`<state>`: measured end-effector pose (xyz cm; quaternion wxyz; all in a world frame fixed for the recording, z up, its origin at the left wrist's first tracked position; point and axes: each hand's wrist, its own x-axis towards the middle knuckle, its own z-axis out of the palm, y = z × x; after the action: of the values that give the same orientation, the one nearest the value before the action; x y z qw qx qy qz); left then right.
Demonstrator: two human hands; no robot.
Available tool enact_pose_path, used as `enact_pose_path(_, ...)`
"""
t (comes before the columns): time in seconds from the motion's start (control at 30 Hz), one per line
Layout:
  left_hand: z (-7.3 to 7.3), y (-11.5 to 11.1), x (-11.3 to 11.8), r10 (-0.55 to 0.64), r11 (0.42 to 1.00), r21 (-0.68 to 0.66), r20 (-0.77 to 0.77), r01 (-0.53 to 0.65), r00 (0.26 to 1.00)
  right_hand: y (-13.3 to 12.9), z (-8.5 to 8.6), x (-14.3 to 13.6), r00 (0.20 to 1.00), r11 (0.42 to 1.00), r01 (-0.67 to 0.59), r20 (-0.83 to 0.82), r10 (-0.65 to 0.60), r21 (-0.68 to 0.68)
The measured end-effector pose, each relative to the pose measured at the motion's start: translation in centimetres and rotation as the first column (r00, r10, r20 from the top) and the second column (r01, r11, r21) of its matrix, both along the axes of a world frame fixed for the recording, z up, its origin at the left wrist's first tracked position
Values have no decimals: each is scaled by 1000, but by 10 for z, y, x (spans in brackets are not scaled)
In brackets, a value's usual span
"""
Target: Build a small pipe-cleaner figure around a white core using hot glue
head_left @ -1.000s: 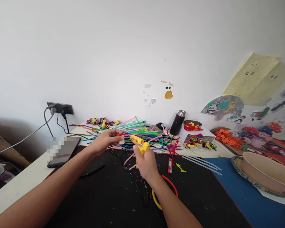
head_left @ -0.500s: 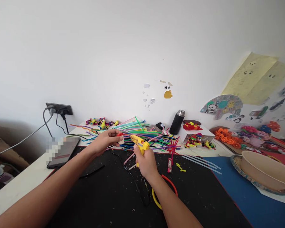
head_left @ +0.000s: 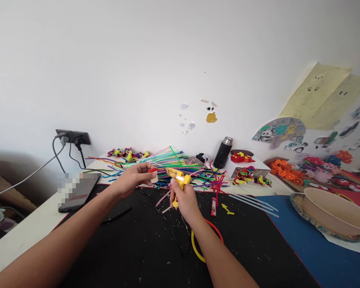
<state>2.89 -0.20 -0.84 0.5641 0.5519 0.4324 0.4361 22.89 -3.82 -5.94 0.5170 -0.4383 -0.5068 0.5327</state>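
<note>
My left hand (head_left: 135, 179) pinches a small red and white piece (head_left: 153, 175) between thumb and fingers; what exactly it is, I cannot make out. In my right hand (head_left: 184, 198) is a yellow glue gun (head_left: 177, 178), its handle wrapped by my fingers and its nozzle pointing left toward the red and white piece. A gap shows between nozzle and piece. Behind both hands spreads a pile of colourful pipe cleaners (head_left: 168, 160). The glue gun's black cord (head_left: 171, 230) trails over the black mat (head_left: 132, 248).
Glue sticks (head_left: 255, 204) lie on the right beside a large bowl (head_left: 336, 208). A black flask (head_left: 223, 154) stands at the back near a white box (head_left: 258, 166) bearing small figures. To the left rests a phone or tablet (head_left: 81, 196). A yellow and orange ring (head_left: 196, 250) lies under my right forearm.
The glue gun has turned in my right hand, so its side and handle show differently. The red and white piece is tilted to show more white. The view has shifted slightly.
</note>
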Motion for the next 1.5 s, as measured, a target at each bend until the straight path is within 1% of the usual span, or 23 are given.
enact_pose_path(0.27, -9, 9, -6, 67, 998, 12, -59, -66, 996, -5, 4, 0, 993, 994, 100, 52, -102, 39)
enact_pose_path(0.47, -15, 12, -7, 62, 998, 23, -62, -60, 996, -11, 2, -3, 983, 993, 81, 161, -93, 82)
enact_pose_path(0.63, -14, 11, -7, 46, 999, 28, -68, -45, 997, -10, -3, -3, 964, 989, 84, 240, -112, 125)
enact_pose_path(0.77, -13, 11, -7, 34, 999, 21, -76, -32, 997, -10, -4, -2, 947, 985, 86, 295, -127, 149)
enact_pose_path(1.03, -13, 10, -6, 31, 998, 48, -86, -26, 996, -12, 0, -3, 940, 985, 96, 312, -136, 140)
enact_pose_path(1.2, -12, 10, -6, 35, 998, 48, -89, -30, 995, -12, 1, -3, 945, 984, 103, 294, -142, 144)
enact_pose_path(1.5, -13, 10, -7, 33, 998, 46, -69, -30, 997, -11, 0, -3, 939, 982, 107, 309, -151, 156)
